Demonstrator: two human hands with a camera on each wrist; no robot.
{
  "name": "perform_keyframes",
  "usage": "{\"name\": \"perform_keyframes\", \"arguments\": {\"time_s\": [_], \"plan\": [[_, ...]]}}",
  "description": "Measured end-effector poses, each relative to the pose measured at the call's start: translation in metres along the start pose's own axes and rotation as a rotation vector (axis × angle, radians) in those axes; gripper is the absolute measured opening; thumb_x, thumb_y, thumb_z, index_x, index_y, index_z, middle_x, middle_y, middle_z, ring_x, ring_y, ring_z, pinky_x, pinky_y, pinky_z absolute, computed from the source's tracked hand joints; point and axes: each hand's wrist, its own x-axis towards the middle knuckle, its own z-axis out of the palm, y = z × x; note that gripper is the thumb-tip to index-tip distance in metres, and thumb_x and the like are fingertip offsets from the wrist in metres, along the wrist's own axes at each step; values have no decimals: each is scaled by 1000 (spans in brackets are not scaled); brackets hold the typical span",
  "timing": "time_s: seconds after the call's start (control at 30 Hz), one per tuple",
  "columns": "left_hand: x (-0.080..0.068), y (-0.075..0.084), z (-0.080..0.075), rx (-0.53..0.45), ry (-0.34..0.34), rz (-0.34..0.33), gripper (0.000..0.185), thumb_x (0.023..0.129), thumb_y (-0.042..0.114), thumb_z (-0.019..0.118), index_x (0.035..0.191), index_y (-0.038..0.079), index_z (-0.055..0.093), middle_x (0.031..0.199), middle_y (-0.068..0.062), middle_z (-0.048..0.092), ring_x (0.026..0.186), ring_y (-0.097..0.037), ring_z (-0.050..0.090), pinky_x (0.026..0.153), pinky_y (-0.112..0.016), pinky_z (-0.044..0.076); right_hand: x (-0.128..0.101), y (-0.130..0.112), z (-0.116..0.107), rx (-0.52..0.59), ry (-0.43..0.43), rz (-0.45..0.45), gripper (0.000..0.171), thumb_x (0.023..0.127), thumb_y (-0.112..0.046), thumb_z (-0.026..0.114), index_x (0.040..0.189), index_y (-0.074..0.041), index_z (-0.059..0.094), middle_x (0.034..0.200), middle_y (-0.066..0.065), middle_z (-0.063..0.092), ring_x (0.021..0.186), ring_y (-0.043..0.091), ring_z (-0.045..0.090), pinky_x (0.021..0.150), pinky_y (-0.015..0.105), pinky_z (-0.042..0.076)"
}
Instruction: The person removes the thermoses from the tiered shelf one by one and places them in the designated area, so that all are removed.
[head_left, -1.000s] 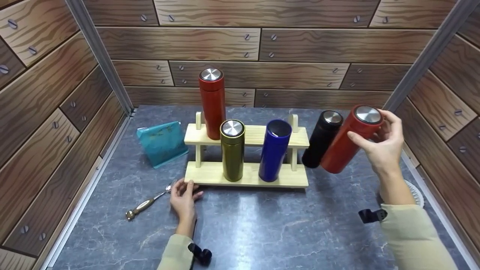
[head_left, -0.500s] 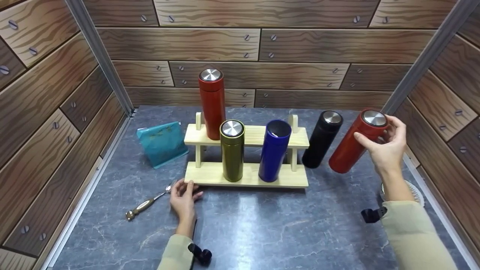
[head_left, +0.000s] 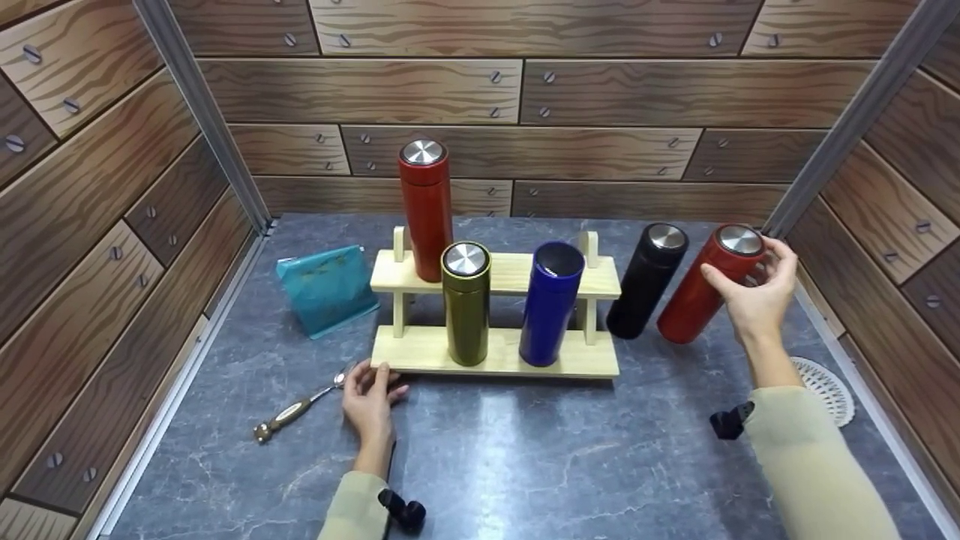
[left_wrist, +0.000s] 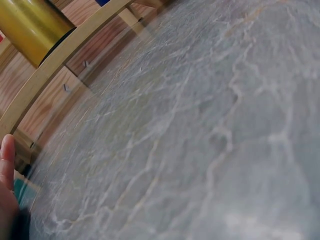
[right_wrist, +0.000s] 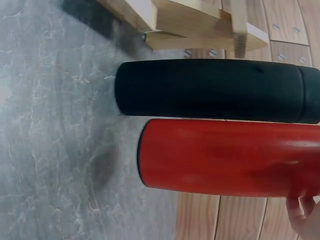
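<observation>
My right hand (head_left: 761, 292) grips a red thermos (head_left: 697, 300) near its steel-topped lid. In the right wrist view, this red thermos (right_wrist: 220, 157) is beside a black thermos (right_wrist: 210, 90); whether its base touches the table I cannot tell. My left hand (head_left: 369, 405) holds the front left corner of a two-tier wooden rack (head_left: 420, 352), thumb against the board's edge. On its lower tier stand a gold-green thermos (head_left: 466, 315) and a blue thermos (head_left: 551, 307). Another red thermos (head_left: 426, 217) stands on the upper tier. In the left wrist view, only part of the left hand (left_wrist: 6, 170) shows.
A teal pouch (head_left: 330, 292) stands left of the rack. A brown-handled spoon (head_left: 292, 411) lies by my left hand. At the right, a white lattice disc (head_left: 825, 390) sits partly behind my right forearm. Wood-patterned walls (head_left: 517, 90) enclose the grey table (head_left: 562, 457) at the back and sides.
The red thermos in my right hand has moved right, away from the black thermos, and its top has come down slightly. My left hand has stayed at the rack's corner.
</observation>
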Motion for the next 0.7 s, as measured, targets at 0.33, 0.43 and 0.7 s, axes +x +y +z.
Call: {"name": "perform_keyframes", "arguments": {"time_s": [0.33,0.43,0.7], "plan": [[0,-2,-1,20,-16,14,34,84,3,68,113,-3,52,98,-17,53,70,-28,66,49,-39,60,1,17,10,-9,23,-6,76,59,6,83,122,-13,47,113,1,54,99,14,51,80,22,46],[0,-2,-1,21,-15,16,34,84,3,68,113,-3,52,98,-17,53,71,-29,66,49,-39,60,-3,13,12,-16,16,-4,74,60,7,82,122,-11,46,113,1,54,98,13,51,82,23,47],[1,-4,-1,23,-10,6,37,84,3,69,115,-6,51,99,-18,53,73,-31,66,51,-40,60,-13,4,17,-22,4,6,70,61,8,80,120,-8,47,109,2,55,95,13,52,81,22,48]]}}
